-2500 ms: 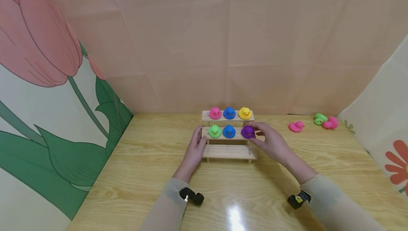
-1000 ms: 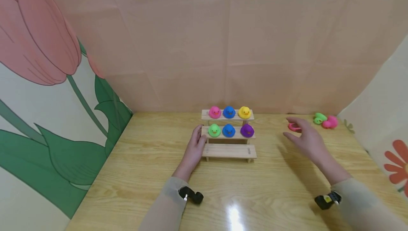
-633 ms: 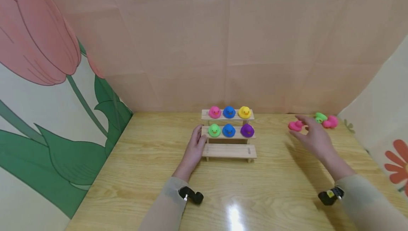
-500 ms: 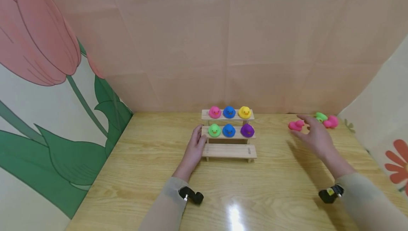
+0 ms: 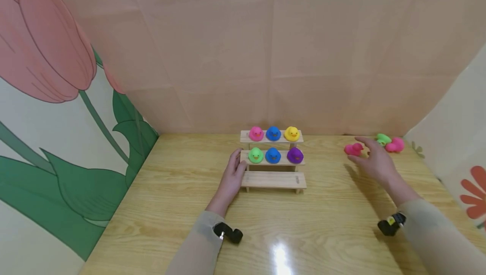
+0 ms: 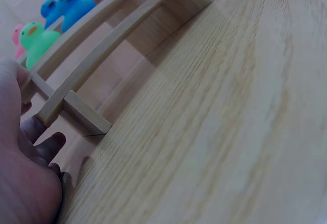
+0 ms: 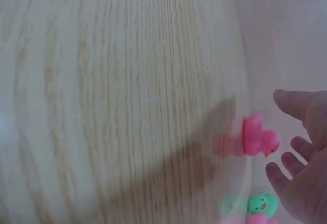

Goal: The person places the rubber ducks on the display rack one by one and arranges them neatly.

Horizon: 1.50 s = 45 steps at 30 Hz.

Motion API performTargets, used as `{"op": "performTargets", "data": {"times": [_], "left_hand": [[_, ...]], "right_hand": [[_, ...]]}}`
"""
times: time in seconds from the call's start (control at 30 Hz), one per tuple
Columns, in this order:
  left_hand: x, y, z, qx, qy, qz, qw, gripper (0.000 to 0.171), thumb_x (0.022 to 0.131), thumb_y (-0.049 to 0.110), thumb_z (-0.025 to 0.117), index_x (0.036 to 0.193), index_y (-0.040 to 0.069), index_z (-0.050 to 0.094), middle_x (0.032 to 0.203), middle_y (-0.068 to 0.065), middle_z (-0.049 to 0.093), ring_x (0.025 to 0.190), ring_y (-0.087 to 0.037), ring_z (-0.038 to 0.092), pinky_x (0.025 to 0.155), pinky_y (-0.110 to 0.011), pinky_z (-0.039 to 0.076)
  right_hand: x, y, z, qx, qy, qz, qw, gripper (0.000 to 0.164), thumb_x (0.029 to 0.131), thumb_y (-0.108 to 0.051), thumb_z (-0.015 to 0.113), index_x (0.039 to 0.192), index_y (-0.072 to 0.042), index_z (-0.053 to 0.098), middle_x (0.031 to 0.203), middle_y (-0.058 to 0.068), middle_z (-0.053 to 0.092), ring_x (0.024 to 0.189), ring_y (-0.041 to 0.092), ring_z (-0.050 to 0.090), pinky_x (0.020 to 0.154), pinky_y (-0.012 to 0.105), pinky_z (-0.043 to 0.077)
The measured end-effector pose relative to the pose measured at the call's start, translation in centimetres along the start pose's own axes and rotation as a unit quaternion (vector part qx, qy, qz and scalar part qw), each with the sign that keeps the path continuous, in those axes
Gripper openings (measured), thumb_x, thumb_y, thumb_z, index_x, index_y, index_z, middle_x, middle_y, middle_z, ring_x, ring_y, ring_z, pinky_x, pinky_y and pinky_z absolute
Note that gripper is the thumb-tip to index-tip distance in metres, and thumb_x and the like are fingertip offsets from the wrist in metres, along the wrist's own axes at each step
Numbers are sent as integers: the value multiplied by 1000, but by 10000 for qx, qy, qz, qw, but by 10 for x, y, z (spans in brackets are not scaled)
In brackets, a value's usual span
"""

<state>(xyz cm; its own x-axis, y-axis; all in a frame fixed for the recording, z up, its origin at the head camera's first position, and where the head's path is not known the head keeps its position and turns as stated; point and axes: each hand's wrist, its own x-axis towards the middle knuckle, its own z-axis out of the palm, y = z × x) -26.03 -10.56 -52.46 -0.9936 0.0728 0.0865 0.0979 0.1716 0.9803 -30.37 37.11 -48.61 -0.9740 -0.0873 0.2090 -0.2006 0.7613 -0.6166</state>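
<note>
Site: tabletop recording corner, walled on three sides; whether in a home, lab or office cannot be told. Evidence: wood-grain table (image 5: 171,199) meeting all three sides. Back: plain pinkish sheet (image 5: 212,55), creases in a grid, as from folding. Left wall (image 5: 68,131): large printed tulip (image 5: 49,43), green leaves. Right wall (image 5: 452,114): printed red flower (image 5: 474,192). Black cameras (image 5: 228,233) worn at both wrists.

Just beside a pink duck (image 7: 253,137) with an orange beak, a right hand (image 7: 309,183) with thumb and fingers parted. Beneath the duck, a blurred pink reflection (image 7: 227,145) in the wood-grain table (image 7: 102,71), with a long, dark shadow (image 7: 168,173) across the grain. Lower down, a green duck (image 7: 260,203) and a second pink duck (image 7: 258,219), mostly cut off. At right, a pale backdrop (image 7: 286,40).
</note>
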Motion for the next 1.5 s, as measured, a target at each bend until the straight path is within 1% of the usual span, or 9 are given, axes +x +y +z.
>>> {"op": "performTargets", "data": {"times": [0.23,0.4,0.67,0.93,0.97,1.07,1.17,1.2,1.5], "left_hand": [[-1,-2,1,-27,-39,2,10000,55,119,32,48,173,31,33,175,-11,39,161,-27,37,130,-50,34],[-1,-3,1,-19,-36,53,10000,55,119,37,48,172,31,33,175,-10,40,161,-28,37,131,-50,34],[0,-2,2,-83,-66,63,9999,57,118,41,49,172,32,33,175,-6,41,160,-23,39,130,-45,35],[1,-1,2,-157,-63,140,9998,57,118,39,49,172,31,33,175,-5,41,159,-22,39,130,-45,34],[1,-2,2,-167,-64,147,9997,57,118,39,49,172,31,33,175,-6,41,159,-22,39,130,-45,34],[2,-2,2,-165,-66,155,9997,57,118,40,50,172,31,34,175,-6,41,159,-23,39,130,-45,34],[2,-3,1,-152,-68,147,9998,56,118,40,49,172,32,34,175,-7,41,159,-23,39,130,-45,34],[2,-3,1,-161,-72,147,9997,56,118,39,49,172,32,34,175,-8,41,159,-24,39,130,-46,34],[2,-2,-1,-106,-25,57,9999,56,118,39,50,171,34,34,175,-9,40,159,-24,39,130,-47,34]], "right_hand": [[3,9,2,161,-189,198,9995,79,108,-28,76,165,8,36,161,43,39,142,67,41,108,83,41],[4,14,4,251,-281,309,9988,83,108,-29,76,168,7,32,160,42,39,138,68,45,108,82,43],[4,20,6,248,-383,435,9980,85,108,-30,75,170,6,29,160,40,41,136,67,47,107,80,45],[6,21,7,284,-321,261,9987,79,107,-24,77,165,9,35,155,40,47,135,68,49,107,80,45],[6,21,8,250,-280,203,9991,77,107,-23,77,164,10,38,153,40,49,133,67,51,105,76,50],[5,22,10,231,-167,36,9996,72,105,-20,80,159,12,44,145,39,56,126,63,58,94,36,62],[4,23,12,315,-65,-99,9994,69,102,-15,83,155,14,49,138,37,61,118,58,63,75,8,48],[3,24,13,370,-44,-133,9992,69,101,-13,83,155,14,49,136,37,62,117,57,64,71,5,46],[0,25,18,418,-20,-256,9988,66,98,-6,85,152,14,52,133,41,64,115,58,66,71,5,48]]}}
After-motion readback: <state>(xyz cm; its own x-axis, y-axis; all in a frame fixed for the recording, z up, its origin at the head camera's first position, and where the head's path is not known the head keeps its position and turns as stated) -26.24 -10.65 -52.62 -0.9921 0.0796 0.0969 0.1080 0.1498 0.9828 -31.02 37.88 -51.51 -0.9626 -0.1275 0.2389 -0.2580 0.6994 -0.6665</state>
